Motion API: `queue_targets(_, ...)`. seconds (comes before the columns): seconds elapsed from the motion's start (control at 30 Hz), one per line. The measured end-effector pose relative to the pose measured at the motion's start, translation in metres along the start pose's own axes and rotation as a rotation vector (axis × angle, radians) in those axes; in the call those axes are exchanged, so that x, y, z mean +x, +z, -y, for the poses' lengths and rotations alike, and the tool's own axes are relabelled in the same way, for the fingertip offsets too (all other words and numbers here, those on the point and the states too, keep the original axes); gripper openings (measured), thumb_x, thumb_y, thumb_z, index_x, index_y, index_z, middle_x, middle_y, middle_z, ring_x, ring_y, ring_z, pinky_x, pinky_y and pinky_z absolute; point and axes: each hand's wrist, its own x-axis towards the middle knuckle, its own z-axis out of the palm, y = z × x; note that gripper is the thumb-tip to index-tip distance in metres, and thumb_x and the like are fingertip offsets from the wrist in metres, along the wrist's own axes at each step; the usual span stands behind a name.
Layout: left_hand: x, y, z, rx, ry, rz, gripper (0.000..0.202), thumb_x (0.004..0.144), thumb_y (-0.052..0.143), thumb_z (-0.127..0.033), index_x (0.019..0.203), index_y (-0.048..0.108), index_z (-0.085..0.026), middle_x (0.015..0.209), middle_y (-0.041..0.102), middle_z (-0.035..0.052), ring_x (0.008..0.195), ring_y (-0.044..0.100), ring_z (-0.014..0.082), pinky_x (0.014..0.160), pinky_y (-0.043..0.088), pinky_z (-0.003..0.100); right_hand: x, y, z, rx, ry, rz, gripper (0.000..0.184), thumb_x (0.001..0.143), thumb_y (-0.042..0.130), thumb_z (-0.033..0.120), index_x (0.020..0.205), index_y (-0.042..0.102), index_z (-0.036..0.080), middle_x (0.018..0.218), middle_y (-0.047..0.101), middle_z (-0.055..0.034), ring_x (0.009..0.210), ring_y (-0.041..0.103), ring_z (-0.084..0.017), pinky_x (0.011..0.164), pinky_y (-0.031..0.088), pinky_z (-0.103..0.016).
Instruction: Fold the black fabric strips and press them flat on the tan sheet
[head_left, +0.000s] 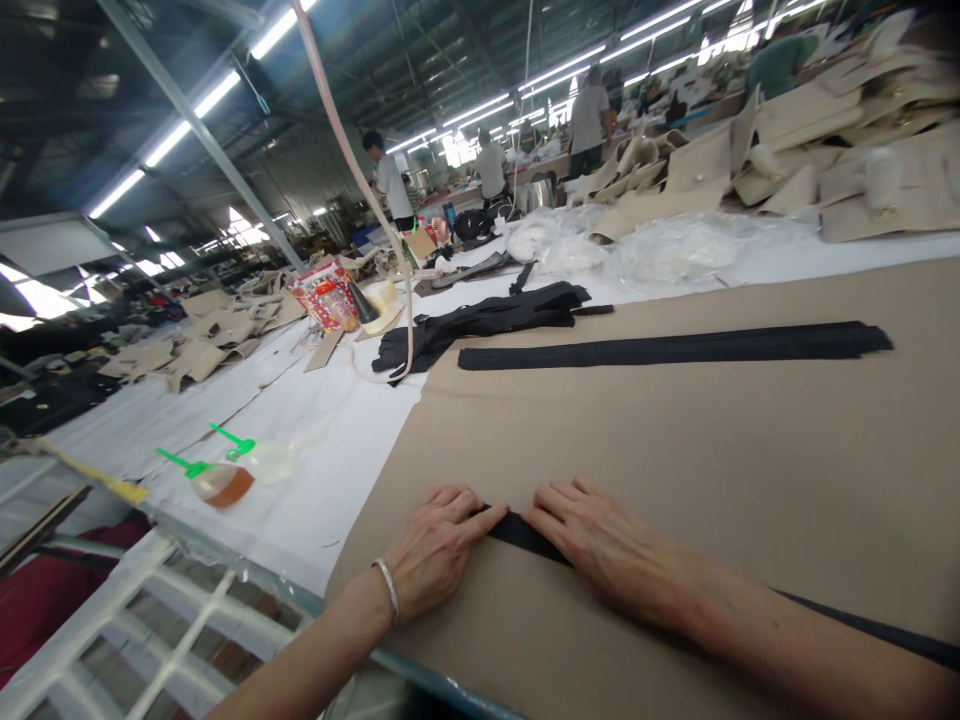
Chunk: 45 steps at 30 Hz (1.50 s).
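My left hand [435, 550] and my right hand [600, 545] lie side by side, palms down, on a black fabric strip [525, 530] at the near edge of a brown cardboard sheet [675, 440]. The fingers of both hands are curled slightly and press on the strip's end. The strip runs on under my right forearm toward the lower right. A silver bangle sits on my left wrist. A longer pile of black strips [675, 348] lies across the cardboard farther away, with a heap of black fabric [480, 325] at its left end.
Two bottles with green nozzles [225, 470] lie on the white table cover [315, 450] at left. A pink hose [360, 180] hangs down to the table. Beige cut pieces [825, 160] are piled at the far right, clear plastic bags beside them. Several people stand in the background.
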Motion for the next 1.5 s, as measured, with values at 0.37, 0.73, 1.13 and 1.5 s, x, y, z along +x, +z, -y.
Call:
queue_targets(0.37,0.001,-0.001,0.000,0.040,0.035,-0.026,0.047,0.095,0.038,-0.012,0.139,0.046,-0.026,0.108,0.061,0.0066,0.103,0.051,0.0223,0.094,0.040,0.041,-0.005,0.007,-0.002,0.003,-0.036,-0.045,0.022,0.093,0.048,0.007,0.107,0.061,0.017,0.093,0.057,-0.0044,0.084,0.052,-0.020,0.080,0.038,-0.036)
queue_targets(0.73,0.002,0.001,-0.001,0.133,0.046,0.011,0.055,0.093,0.044,-0.013,0.144,0.038,-0.032,0.107,0.059,0.0052,0.104,0.050,0.0224,0.096,0.037,0.040,-0.016,0.000,-0.005,-0.029,-0.054,-0.031,0.019,0.090,0.050,0.007,0.104,0.059,0.017,0.094,0.057,-0.0046,0.084,0.050,-0.021,0.078,0.035,-0.036)
queue_targets(1.13,0.004,-0.002,-0.005,0.194,0.070,0.006,0.062,0.089,0.045,-0.008,0.143,0.038,-0.036,0.104,0.057,0.0057,0.105,0.049,0.0236,0.098,0.036,0.042,-0.054,-0.012,-0.010,-0.004,0.002,-0.048,0.021,0.089,0.048,0.003,0.099,0.059,0.018,0.092,0.057,-0.0036,0.082,0.050,-0.020,0.078,0.035,-0.035)
queue_targets(1.5,0.037,0.009,-0.073,-0.224,0.013,-0.212,0.045,0.086,0.038,-0.001,0.123,0.056,-0.020,0.109,0.059,0.0068,0.101,0.052,0.0209,0.093,0.045,0.038,-0.071,-0.014,-0.012,-0.056,0.040,-0.117,0.035,0.080,0.047,-0.002,0.107,0.056,0.017,0.093,0.057,-0.0044,0.084,0.052,-0.021,0.081,0.036,-0.038)
